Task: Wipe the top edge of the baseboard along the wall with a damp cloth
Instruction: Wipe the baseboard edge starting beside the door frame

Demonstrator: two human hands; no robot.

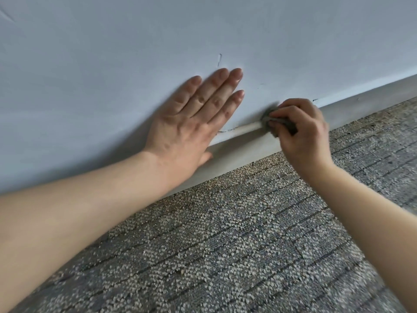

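Observation:
A grey baseboard (246,147) runs along the foot of a pale blue wall (135,53), rising toward the right. My right hand (300,134) grips a small grey cloth (269,117) and holds it against the baseboard's top edge. Most of the cloth is hidden under the curled fingers. My left hand (191,123) lies flat on the wall with straight fingers, its heel over the baseboard, left of the cloth.
Speckled grey carpet (225,245) covers the floor below the baseboard. Thin cracks show in the wall just above the baseboard's top edge, one near my left hand (225,130) and one to the right (314,100). A small mark (219,60) sits higher on the wall.

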